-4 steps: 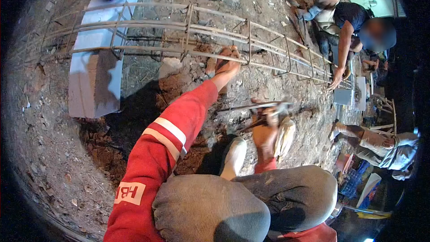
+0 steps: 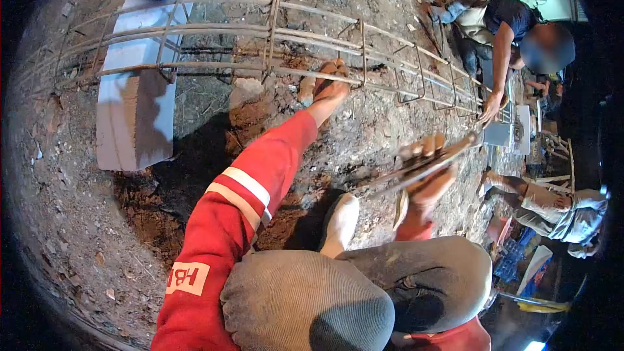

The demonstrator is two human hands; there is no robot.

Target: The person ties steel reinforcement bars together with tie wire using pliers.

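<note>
A long rebar cage [image 2: 227, 31] of thin bars and square stirrups runs across the upper part of the view. My left hand [image 2: 331, 84], at the end of a red sleeve, is wrapped round its lower bar near a stirrup. Lower and to the right, my right hand [image 2: 426, 169] is closed on a long metal tool [image 2: 439, 162], held at a slant and apart from the cage. Motion blurs the tool, so its exact kind cannot be made out.
A pale block [image 2: 120, 127] lies under the cage at the left. Rough soil [image 2: 71, 221] surrounds it. A co-worker [image 2: 504, 29] crouches at the upper right, one hand near the cage's far end. Another person [image 2: 552, 211] is at the right, by scattered materials.
My right hand has moved right and slightly up with the tool, which now slants up to the right. My left hand stays on the bar.
</note>
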